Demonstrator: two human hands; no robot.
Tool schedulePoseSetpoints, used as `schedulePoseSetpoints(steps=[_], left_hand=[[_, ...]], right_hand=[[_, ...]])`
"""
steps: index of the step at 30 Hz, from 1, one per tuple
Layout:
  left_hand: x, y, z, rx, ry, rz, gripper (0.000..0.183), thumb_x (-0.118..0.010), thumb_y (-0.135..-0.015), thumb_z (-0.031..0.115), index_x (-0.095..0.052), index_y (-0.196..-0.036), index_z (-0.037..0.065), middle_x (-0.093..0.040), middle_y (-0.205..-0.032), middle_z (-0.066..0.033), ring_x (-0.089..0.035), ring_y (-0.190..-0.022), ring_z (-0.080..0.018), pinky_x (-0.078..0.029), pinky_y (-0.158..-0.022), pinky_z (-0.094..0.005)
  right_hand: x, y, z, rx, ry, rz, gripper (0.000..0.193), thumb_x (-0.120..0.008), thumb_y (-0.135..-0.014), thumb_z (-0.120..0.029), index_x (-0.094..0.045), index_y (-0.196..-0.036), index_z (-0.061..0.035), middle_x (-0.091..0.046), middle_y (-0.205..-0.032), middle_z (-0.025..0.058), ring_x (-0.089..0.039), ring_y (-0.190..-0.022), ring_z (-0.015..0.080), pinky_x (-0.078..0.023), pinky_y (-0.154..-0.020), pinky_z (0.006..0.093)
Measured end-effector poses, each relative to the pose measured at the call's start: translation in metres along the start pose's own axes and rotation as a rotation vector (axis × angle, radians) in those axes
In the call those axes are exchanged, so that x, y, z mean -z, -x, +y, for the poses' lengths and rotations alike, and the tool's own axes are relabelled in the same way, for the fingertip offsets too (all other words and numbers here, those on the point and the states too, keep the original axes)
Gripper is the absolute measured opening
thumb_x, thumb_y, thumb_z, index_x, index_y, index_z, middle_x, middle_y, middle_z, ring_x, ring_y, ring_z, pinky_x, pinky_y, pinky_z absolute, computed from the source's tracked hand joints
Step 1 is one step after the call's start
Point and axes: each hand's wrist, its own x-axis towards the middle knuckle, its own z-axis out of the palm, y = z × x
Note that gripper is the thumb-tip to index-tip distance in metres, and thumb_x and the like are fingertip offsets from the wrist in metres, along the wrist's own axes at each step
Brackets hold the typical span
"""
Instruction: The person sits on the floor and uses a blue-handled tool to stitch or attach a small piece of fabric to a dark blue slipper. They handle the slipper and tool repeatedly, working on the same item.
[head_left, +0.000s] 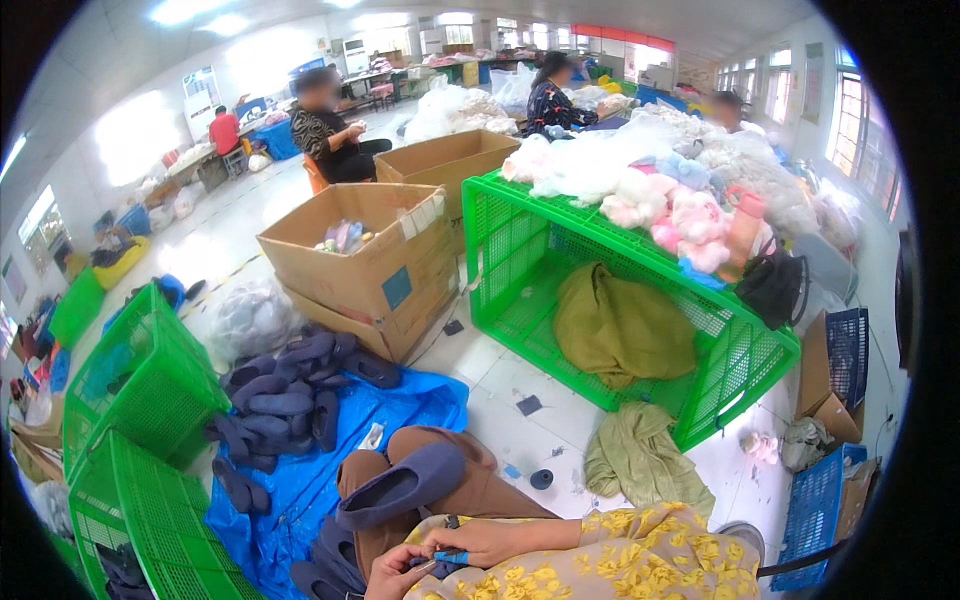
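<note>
In my lap, my right hand [480, 541] is closed around a small blue-handled tool [452, 557], its exact kind too small to make out. Close against it, my left hand [396, 572] pinches a dark blue piece [432, 569], mostly covered by the fingers. A dark blue slipper [405, 487] rests on my brown-trousered knees, just beyond both hands. More slippers [330, 555] lie beside my leg, and a heap of them [285, 400] covers part of a blue plastic sheet [400, 405] on the floor.
Green plastic crates [150, 385] stand at the left. Ahead are cardboard boxes [345, 250]. To the right, a large tipped green crate [735, 385] holds an olive sack [625, 325] and carries plush pieces [695, 220] on top. A crumpled cloth [645, 455] lies nearby. Other people sit farther back.
</note>
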Motion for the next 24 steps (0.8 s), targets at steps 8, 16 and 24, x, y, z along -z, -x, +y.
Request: schedulePoseSetpoints(steps=[8, 16, 24], left_hand=[[-0.008, -0.007, 0.001, 0.102, 0.136, 0.193, 0.009, -0.061, -0.093, 0.006, -0.061, -0.101, 0.001, -0.062, -0.079, -0.0023, -0.056, -0.067, -0.0080, -0.044, -0.060, -0.0229], [-0.006, -0.007, -0.002, 0.164, 0.161, 0.277, 0.013, -0.064, -0.089, 0.002, -0.063, -0.101, -0.001, -0.066, -0.093, -0.0028, -0.059, -0.081, -0.0058, -0.050, -0.072, -0.0220], [-0.016, -0.023, 0.012, -0.099, -0.416, 0.401, 0.014, -0.065, -0.085, 0.010, -0.063, -0.094, -0.001, -0.066, -0.077, -0.0059, -0.061, -0.068, -0.0095, -0.048, -0.059, -0.0266]], right_hand=[[0.012, -0.007, -0.006, -0.053, 0.375, 0.124, 0.040, -0.059, -0.079, -0.006, -0.054, -0.118, -0.0115, -0.059, -0.104, 0.0140, -0.061, -0.087, 0.0409, -0.049, -0.072, 0.0491], [0.000, -0.010, -0.005, 0.206, 0.660, 0.221, 0.047, -0.062, -0.074, -0.008, -0.056, -0.121, -0.0096, -0.057, -0.101, 0.0056, -0.062, -0.082, 0.0275, -0.050, -0.066, 0.0399], [-0.011, -0.019, -0.017, 0.323, 0.913, 0.424, 0.032, -0.057, -0.072, -0.005, -0.059, -0.102, -0.0153, -0.060, -0.105, -0.0043, -0.062, -0.094, 0.0168, -0.043, -0.054, 0.0338]])
